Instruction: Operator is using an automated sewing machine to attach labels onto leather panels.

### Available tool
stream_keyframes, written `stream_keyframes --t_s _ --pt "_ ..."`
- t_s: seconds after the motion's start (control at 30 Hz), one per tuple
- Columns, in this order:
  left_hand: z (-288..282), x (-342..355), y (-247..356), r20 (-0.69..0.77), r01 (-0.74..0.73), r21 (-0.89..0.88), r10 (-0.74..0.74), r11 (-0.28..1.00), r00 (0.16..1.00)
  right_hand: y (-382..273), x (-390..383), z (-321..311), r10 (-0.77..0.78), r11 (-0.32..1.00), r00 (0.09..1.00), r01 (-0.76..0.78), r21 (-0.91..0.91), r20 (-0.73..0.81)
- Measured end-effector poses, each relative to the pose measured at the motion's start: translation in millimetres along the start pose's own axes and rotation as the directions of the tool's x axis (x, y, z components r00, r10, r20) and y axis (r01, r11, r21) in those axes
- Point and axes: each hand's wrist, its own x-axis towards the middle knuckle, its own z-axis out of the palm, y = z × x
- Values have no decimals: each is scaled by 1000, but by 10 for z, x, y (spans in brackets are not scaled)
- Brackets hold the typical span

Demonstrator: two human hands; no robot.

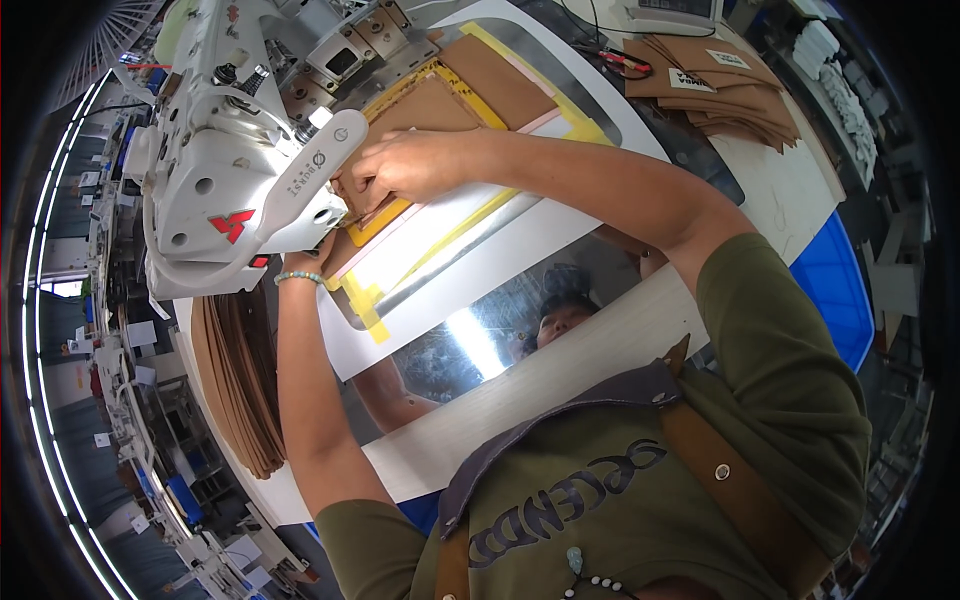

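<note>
My right hand point(415, 165) rests on a brown fabric piece point(425, 105) framed by a yellow-edged template point(495, 118), close beside the white sewing machine head point(225, 180). Its fingers are bent and a little apart, with the tips down on the work. Beaded at the wrist, my left hand point(312, 260) reaches to the near left corner of the template. The machine head covers most of its fingers, so their grip is hidden. A clear sheet point(525, 205) edged with yellow tape lies under the template, over white paper point(560, 232).
Brown fabric pieces point(245, 370) hang in a stack at the left table edge. More brown pieces point(735, 95) with white labels lie at the far right, near red-handled snips point(628, 62). A shiny metal plate point(470, 320) lies before me; a blue bin point(835, 290) stands right.
</note>
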Motion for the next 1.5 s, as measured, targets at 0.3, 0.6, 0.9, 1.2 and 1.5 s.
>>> stream_keyframes --t_s 0.3,0.6,0.9,1.2,1.5 --pt "127 -40 -43 -51 12 -88 -17 996 999 -4 67 2 36 998 998 -39 54 58" --pt "-141 -36 438 21 176 -277 -177 945 984 -102 65 -79 44 991 990 -60 118 138" --pt "-144 -250 586 -48 350 -431 -408 832 912 -126 70 -4 198 970 977 -183 -161 83" --pt "-659 -699 961 -74 268 -454 -336 850 939 -148 12 7 82 995 995 -85 49 54" --pt "-892 -982 1559 -96 206 -451 -277 868 956 -312 -97 -55 5 999 997 -9 53 76"
